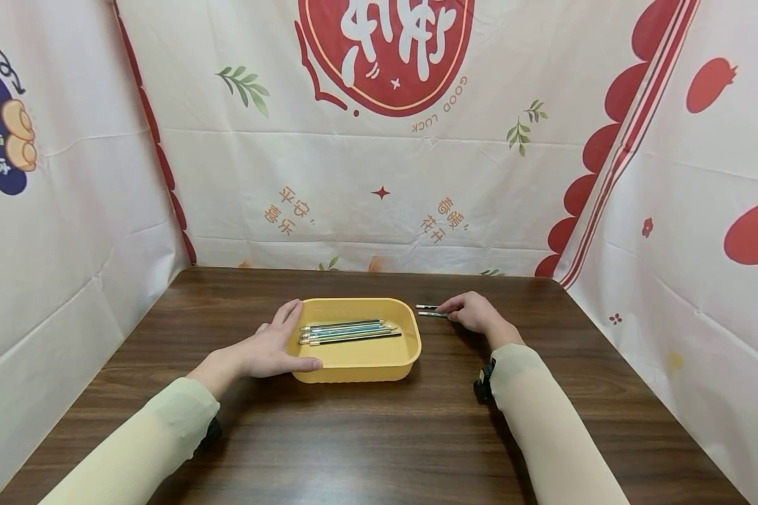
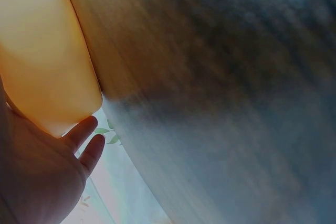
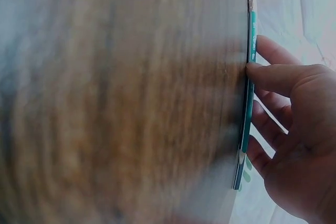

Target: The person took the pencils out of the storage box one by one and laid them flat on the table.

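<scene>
A yellow plastic basket (image 1: 360,374) stands on the table, with several pencils (image 1: 350,332) lying side by side in it. My left hand (image 1: 268,351) spans the basket's left end, thumb along the front rim and fingers at the back corner. In the left wrist view, straight fingers (image 2: 92,153) reach past the basket's wall (image 2: 47,51). To the right of the basket, my right hand (image 1: 474,312) pinches a green pencil (image 3: 253,35) between thumb and fingers, close over the tabletop. Another pencil (image 1: 426,306) with a dark barrel lies just behind it, partly hidden by the fingers.
The dark wood table (image 1: 379,442) runs back to a printed cloth (image 1: 379,161) hanging behind it. More printed cloth hangs along the left and right sides. A dark wrist device (image 1: 483,382) shows below the right sleeve.
</scene>
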{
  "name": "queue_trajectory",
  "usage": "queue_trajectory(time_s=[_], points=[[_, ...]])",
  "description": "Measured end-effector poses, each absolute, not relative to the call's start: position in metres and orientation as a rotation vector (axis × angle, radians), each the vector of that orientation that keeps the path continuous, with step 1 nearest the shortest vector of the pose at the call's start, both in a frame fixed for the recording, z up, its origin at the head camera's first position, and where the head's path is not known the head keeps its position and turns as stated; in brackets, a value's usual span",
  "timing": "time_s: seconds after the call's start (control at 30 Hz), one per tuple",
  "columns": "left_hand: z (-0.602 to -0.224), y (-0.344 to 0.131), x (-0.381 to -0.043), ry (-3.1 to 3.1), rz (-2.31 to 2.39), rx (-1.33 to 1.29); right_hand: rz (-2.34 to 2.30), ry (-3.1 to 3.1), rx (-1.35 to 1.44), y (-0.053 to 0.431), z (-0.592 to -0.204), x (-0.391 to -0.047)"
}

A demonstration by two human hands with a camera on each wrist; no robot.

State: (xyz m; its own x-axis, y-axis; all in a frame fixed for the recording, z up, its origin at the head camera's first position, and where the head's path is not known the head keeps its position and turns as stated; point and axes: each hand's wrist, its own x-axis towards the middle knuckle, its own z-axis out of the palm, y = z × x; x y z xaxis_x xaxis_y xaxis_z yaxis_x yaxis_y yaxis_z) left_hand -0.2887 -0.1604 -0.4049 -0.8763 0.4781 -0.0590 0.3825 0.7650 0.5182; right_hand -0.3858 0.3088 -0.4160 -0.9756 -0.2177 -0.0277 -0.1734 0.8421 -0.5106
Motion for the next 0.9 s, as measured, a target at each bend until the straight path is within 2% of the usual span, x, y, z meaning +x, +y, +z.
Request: queue_trajectory(time_s=[0.5,0.9], points=[[-0.4043,-0.1599,-0.2891,2.768,0.749,0.687,-0.801,2.939,-0.278,0.3064,-0.4155,-0.3855],[-0.4060,-0.1601,-0.2887,2.764,0.765,0.687,-0.849,2.950,-0.369,0.3075,-0.4151,-0.3842]])
